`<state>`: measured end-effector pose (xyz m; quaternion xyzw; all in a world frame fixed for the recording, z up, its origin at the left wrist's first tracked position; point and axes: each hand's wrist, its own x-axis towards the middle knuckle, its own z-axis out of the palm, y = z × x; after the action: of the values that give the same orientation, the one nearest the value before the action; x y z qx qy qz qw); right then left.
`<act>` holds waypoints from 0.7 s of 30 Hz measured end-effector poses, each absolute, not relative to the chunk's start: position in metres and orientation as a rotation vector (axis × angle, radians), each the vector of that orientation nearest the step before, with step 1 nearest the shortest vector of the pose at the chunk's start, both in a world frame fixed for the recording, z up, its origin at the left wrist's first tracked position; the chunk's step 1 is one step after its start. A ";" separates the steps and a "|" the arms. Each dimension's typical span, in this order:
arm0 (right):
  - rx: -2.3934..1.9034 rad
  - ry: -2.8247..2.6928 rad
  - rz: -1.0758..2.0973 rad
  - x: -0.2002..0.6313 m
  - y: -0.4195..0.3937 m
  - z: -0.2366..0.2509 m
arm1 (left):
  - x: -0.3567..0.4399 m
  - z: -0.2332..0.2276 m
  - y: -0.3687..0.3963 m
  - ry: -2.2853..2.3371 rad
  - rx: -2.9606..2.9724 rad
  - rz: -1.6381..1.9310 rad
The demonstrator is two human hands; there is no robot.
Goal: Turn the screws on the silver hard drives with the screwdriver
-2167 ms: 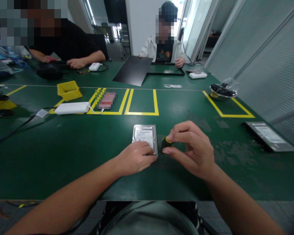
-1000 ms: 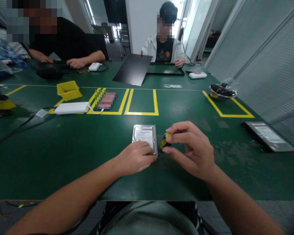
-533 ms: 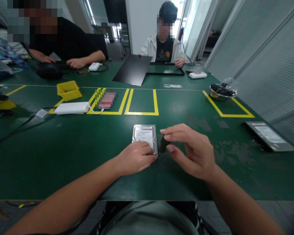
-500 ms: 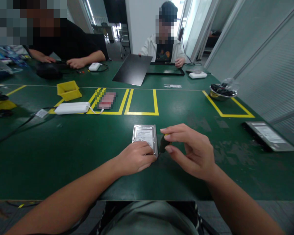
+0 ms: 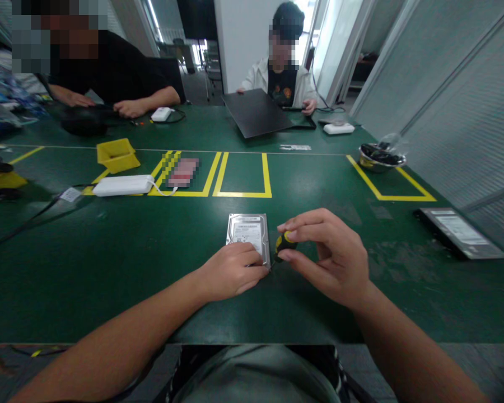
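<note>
Across the green table [image 5: 67, 280], the person in the pale jacket [image 5: 256, 75] has swung the dark panel [image 5: 256, 115] to the right since the earlier frame; it now tilts in front of the black frame [image 5: 308, 123]. A flat unit with a white label [image 5: 457, 232] lies by the table's right edge, well apart from your work. Your right hand [image 5: 331, 257] is hollowed, with only thumb and fingertips pinched on the handle. Your left hand [image 5: 231, 271] is palm down, fingers bent over the near end of the hard drive [image 5: 250, 224], holding it flat on the table before you. Yellow marks show on the screwdriver [image 5: 283, 243], whose handle has turned since half a second ago; it leans right, its shaft slanting down to the drive's near right corner. You seem to be partway through turning something there, though the tip is too small to tell whether it is seated, and no screw can be made out. Your next move calls for light fingertip twists, the shaft lined up and the drive kept from sliding.
</note>
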<state>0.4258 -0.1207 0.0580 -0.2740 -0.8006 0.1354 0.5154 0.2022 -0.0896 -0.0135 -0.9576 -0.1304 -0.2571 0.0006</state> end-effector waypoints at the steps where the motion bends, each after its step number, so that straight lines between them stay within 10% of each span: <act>1: -0.656 -1.929 0.317 0.426 -0.121 0.059 | 0.202 -0.014 -0.089 -0.408 -3.018 -0.796; 21: -0.637 -1.983 0.316 0.425 -0.120 0.059 | 0.201 -0.017 -0.089 -0.432 -3.033 -0.795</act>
<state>0.4247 -0.1204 0.0595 -0.2628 -0.8180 0.1304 0.4948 0.2012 -0.0894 -0.0167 -0.9582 -0.1364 -0.2513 -0.0118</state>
